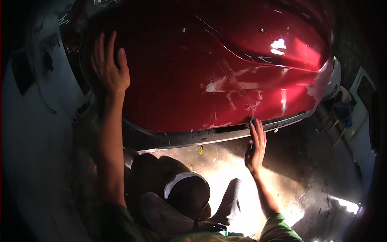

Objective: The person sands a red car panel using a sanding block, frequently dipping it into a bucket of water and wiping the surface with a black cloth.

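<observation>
My left hand (109, 68) lies open on the glossy red car panel (169, 80) at its left, fingers stretched out. My right hand (255, 147) is at the lower edge of the panel, fingers extended and close together over a thin dark piece (252, 121), which it holds against the edge. Pale scuffed patches and streaks mark the red paint above this hand. A dark trim strip with a light band (189, 139) runs beneath the panel.
A dark round bucket with a grey rim (187, 193) is between my bent legs on the sunlit, stained floor (217, 165). A small yellow leaf (200, 151) lies under the bumper. At the right are a blue object (343, 113) and a pale frame (358, 82).
</observation>
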{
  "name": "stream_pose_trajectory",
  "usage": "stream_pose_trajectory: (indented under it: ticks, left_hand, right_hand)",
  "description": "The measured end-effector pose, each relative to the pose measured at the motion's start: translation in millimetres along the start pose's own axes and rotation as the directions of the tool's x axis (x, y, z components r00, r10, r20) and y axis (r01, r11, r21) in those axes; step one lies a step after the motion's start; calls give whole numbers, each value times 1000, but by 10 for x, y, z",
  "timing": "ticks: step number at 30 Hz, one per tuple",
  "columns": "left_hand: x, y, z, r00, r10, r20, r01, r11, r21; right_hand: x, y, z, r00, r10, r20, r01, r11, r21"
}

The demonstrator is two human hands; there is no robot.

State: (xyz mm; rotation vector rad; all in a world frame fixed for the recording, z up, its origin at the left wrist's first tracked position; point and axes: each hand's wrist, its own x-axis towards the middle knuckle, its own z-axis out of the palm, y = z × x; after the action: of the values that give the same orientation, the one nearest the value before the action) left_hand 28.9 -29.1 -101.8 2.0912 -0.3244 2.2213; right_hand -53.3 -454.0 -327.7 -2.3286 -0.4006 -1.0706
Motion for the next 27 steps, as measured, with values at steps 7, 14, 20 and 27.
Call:
stream_pose_trajectory:
  ticks: [7, 14, 20, 27]
  left_hand:
    - [-1437, 1692, 59, 881, 48, 471, -38, 999, -30]
    - [-2762, 2139, -983, 587, -45, 809, 364, 907, -214]
    - [-4016, 2458, -1746, -161, -233, 959, 736, 619, 274]
    - [-3866, 2254, -1778, -266, -302, 915, 864, 346, 365]
  right_hand:
    - [-911, -654, 387, 741, 373, 559, -642, 638, 425]
    - [-1468, 21, 1380, 299, -282, 912, -708, 575, 410]
    - [-2194, 412, 1734, 339, -229, 913, -941, -87, 327]
    - [-1901, 358, 1838, 309, -131, 942, -868, 366, 335]
